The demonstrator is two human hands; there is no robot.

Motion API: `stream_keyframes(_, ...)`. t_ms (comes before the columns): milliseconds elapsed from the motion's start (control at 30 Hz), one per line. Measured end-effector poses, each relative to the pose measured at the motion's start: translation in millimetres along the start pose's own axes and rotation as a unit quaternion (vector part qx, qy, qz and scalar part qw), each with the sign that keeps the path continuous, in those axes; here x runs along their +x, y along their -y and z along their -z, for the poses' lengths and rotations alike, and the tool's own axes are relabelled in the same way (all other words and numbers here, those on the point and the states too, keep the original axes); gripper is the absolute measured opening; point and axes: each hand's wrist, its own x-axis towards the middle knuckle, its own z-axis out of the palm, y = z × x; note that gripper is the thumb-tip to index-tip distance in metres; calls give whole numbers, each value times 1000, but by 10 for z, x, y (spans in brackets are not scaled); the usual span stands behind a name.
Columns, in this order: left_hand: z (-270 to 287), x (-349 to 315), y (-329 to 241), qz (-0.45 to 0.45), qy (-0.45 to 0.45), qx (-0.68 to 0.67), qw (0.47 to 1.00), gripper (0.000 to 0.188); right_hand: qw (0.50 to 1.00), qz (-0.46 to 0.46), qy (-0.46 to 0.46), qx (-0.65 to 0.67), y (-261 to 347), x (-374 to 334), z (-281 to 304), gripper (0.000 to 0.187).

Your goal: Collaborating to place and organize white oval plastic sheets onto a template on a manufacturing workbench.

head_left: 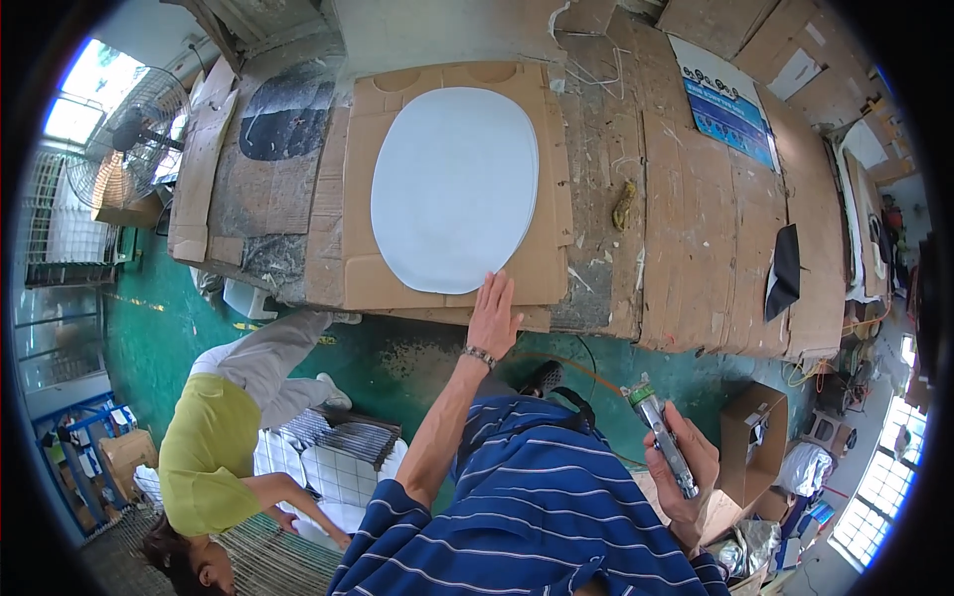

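Observation:
A white oval panel [455, 189] lies flat on a sheet of brown cardboard [358, 268] on the workbench. My left hand [494, 313] has its fingers stretched out, their tips at the panel's near edge. A beaded bracelet circles that wrist. Away from the bench, at my right side, my right hand [691, 467] is closed round a long silver tool with a green end [661, 442]. The tool's exact kind does not show, and part of it is hidden by my fingers.
The bench is covered with worn cardboard [686, 258]. On it lie a black piece [783, 271], a blue-and-white printed sheet [730, 114] and a crumpled yellowish scrap [624, 206]. A person in a yellow-green shirt [204, 452] bends at lower left. An open carton [752, 437] stands at right.

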Motion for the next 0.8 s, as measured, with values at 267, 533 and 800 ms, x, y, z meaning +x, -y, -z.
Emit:
stream_keyframes(267,-219,326,281,53,55,95,993,102,1000,18,-1,24,-87,-37,-110,59)
stream_keyframes(533,-180,484,283,89,38,72,993,94,1000,2,14,13,-70,6,-117,53)
stream_keyframes(800,-103,379,353,86,31,122,988,93,1000,10,20,15,-96,37,-118,61)
